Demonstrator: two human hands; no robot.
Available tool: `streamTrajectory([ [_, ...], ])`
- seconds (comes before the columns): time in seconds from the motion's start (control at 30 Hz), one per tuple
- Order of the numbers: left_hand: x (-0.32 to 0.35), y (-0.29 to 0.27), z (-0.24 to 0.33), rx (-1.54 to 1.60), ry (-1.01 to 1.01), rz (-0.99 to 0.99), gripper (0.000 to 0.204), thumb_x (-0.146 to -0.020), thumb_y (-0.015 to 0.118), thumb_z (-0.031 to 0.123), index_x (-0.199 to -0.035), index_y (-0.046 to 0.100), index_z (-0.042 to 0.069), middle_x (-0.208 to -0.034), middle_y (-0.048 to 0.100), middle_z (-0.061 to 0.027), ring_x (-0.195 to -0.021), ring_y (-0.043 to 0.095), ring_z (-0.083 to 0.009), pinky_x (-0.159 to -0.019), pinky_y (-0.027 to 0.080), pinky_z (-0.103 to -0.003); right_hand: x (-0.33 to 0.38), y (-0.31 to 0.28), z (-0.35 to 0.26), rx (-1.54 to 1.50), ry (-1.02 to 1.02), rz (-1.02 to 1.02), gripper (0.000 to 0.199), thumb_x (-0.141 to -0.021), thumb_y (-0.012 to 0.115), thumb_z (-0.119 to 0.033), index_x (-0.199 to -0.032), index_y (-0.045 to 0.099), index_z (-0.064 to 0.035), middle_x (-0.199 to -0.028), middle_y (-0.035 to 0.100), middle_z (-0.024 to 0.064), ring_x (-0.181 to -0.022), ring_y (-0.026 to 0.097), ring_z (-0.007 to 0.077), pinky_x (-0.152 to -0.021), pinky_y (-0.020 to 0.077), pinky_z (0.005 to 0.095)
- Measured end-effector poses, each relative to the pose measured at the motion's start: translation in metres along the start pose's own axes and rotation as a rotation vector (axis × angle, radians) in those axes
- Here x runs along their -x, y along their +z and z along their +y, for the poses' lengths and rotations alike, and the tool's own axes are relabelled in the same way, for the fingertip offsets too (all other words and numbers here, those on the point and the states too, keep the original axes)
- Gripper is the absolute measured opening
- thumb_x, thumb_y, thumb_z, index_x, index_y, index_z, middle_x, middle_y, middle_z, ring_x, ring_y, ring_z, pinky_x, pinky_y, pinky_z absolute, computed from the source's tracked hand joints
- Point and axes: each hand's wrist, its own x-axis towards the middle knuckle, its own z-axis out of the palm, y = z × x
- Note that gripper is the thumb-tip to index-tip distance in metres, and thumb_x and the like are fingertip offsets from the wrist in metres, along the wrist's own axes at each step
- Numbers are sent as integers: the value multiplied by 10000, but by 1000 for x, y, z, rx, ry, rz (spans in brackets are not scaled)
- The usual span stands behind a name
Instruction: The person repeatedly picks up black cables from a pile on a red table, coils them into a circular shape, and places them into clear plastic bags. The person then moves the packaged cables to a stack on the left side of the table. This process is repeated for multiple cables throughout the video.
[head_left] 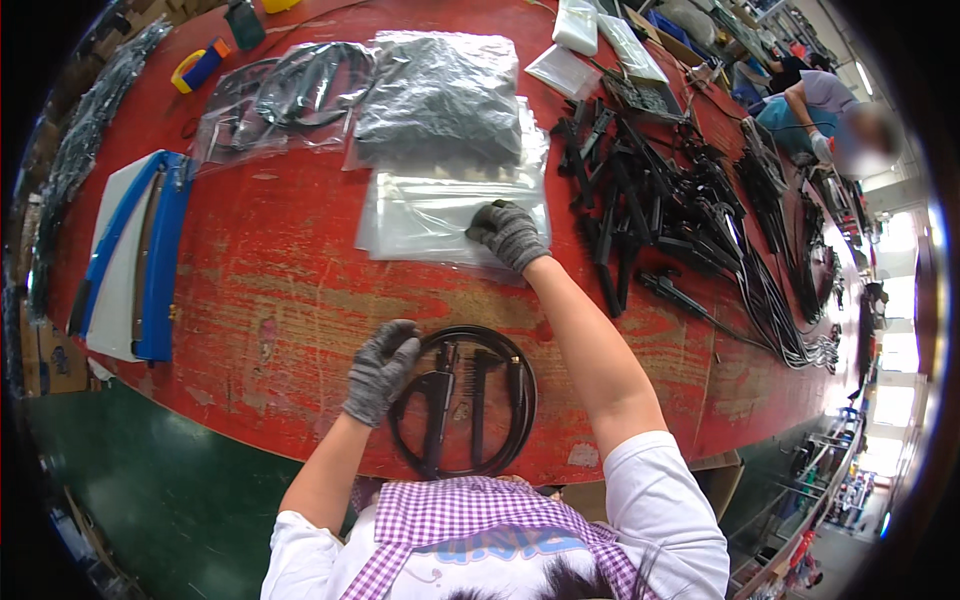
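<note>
My right hand (508, 236), in a grey knit glove with darker fingertips, reaches forward onto a stack of clear plastic bags (420, 215). Its fingers are bent and pinched at the top bag's surface. Gloved the same way, my left hand (383, 372) is beside the left edge of a coiled black cable (530, 385) close to my body. The left fingers curl loosely, thumb apart, and nothing shows between them. Inside the coil lie a black gun-shaped handle piece (437, 410) and a slim black ribbed part (480, 405).
A bagged dark bundle (440, 95) and bagged cables (315, 85) lie at the back. A blue-and-white paper cutter (140, 255) stands left. Black handle parts and cables (640, 200) pile up on the right. Another person (815, 110) works at the far right.
</note>
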Motion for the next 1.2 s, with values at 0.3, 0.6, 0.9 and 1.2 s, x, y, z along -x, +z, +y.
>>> streamTrajectory([
  [0.3,-54,39,10,-37,-138,-31,308,-854,579,131,-1146,522,52,-997,593,-37,-872,569,-98,-741,461,-225,-26,0,-5,49,210,-91,299,-781,619,-327,-842,647,-35,-789,642,172,-746,607,316,-694,465,387],
  [0.6,-103,52,2,367,-48,200,128,-810,653,194,-868,598,94,-749,600,-8,-594,552,-91,-500,464,-244,43,-34,-81,115,48,78,294,-799,599,-314,-861,634,-28,-841,616,165,-806,578,333,-726,451,410],
  [0.9,-62,6,-11,-412,444,659,231,-782,680,229,-928,582,79,-785,543,-14,-652,497,-125,-594,418,-252,52,-11,-82,214,32,321,174,-795,589,-236,-784,572,-63,-708,595,165,-713,575,349,-657,447,447],
  [1.2,-59,43,9,-1282,1043,432,207,-649,674,271,-849,656,221,-1160,528,-54,-1117,419,-262,-897,328,-428,41,-8,-96,224,4,266,200,-793,592,-249,-795,561,-52,-721,604,171,-731,585,349,-659,454,444],
])
